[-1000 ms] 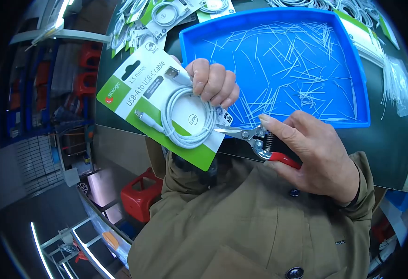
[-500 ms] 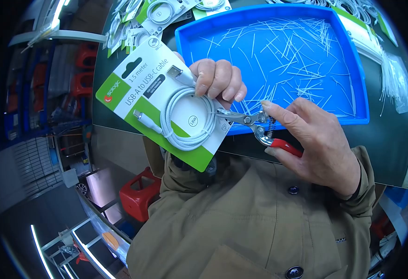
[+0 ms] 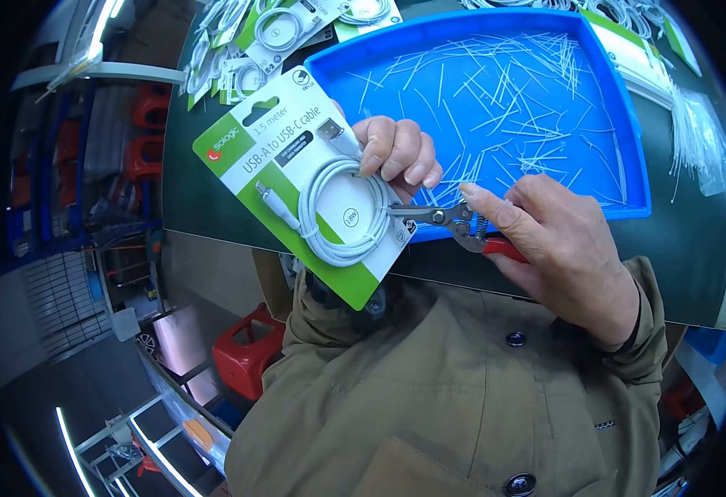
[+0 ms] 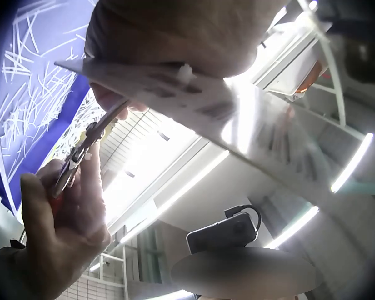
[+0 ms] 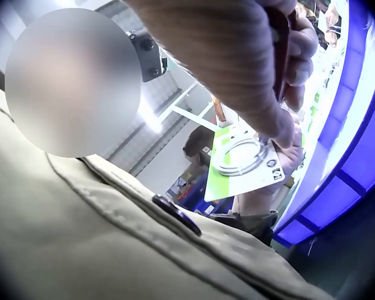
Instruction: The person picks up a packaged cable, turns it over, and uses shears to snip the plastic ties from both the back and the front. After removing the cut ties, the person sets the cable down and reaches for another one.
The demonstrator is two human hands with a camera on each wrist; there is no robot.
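Observation:
In the head view my left hand (image 3: pixel 402 153) grips a green-and-white retail card (image 3: pixel 255 157) by its right side, fingers over the front. A coiled pale USB cable (image 3: pixel 310 207) is fastened to the card, which is tilted. My right hand (image 3: pixel 557 240) holds red-handled spring snips (image 3: pixel 462 225), thumb on the upper handle. Their blade tips are right at the coil's right side, just below the left fingers. The left wrist view shows the snips (image 4: pixel 81 153) under the edge of the card (image 4: pixel 194 103). In the right wrist view, the card (image 5: pixel 220 181) faces the camera.
A blue tray (image 3: pixel 640 166) behind the hands holds many scattered thin white ties (image 3: pixel 537 132). More carded cables (image 3: pixel 284 33) pile at the back left of the dark green table (image 3: pixel 677 273). A bundle of long white ties (image 3: pixel 686 141) lies right of the tray.
The snips' tips have shifted from the coil's lower right up along its right side, and their handles are now closer together. The card has moved slightly right in the left hand.

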